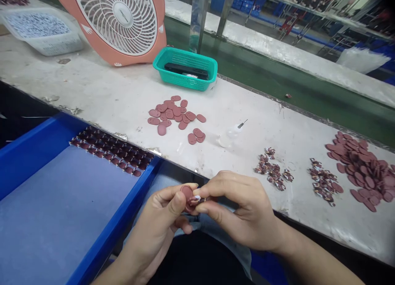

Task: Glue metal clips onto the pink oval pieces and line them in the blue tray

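Head view: left hand [165,213] pinches a maroon disc [186,192], right hand [242,206] a small piece [196,200].

Discs [177,111] look matt & smooth, basket [179,79] & fan [122,14] plas., tbl [119,97] slightly glossy.

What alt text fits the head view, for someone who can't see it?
A person's left hand and right hand hold reddish-brown pieces between them. Ahead, a worktable carries oval discs, a green basket and a fan; at left, a blue tray holds rows of parts.
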`<state>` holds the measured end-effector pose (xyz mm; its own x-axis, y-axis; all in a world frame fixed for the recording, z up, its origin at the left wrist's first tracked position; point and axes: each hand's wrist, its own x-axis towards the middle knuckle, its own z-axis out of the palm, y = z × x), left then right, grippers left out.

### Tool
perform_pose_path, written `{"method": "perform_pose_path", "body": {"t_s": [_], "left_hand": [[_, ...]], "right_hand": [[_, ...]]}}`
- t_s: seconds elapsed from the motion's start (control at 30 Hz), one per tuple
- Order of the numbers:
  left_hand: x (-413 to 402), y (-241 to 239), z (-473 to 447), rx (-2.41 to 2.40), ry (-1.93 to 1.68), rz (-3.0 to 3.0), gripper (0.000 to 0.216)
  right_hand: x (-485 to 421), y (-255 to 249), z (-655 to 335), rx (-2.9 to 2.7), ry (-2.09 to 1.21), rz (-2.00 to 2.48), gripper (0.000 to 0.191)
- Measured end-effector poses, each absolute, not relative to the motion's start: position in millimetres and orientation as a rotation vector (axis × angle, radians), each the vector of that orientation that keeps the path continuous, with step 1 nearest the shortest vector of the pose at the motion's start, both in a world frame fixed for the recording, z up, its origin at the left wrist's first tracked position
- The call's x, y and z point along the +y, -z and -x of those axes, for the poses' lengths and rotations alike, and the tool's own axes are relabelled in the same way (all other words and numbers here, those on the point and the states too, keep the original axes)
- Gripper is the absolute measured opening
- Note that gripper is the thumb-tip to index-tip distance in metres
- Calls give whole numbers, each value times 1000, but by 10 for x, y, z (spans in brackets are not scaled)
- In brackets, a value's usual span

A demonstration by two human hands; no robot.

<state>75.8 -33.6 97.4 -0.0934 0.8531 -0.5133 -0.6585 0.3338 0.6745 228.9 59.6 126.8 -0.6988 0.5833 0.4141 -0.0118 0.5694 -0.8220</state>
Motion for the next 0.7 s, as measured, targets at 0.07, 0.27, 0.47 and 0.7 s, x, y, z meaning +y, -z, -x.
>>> {"method": "perform_pose_path", "body": {"t_s": [0.07,0.27,0.47,0.7], "left_hand": [[-316,-955,-740,1012,-1241,-191,30],[-307,-954,-724,983,-1218,-144,33],[-369,-1007,-696,1038,-1255,-238,32],[-437,-1026,-602,1133,-1294,-433,22]], "right_hand": [[591,-1286,-2268,-1981,-1335,596,12],[571,-1304,-2223,-1492,-1848,872,11],[577,-1338,-2226,-1519,-1828,915,13],[547,-1368,-2241,-1623,-1743,1035,13]]}}
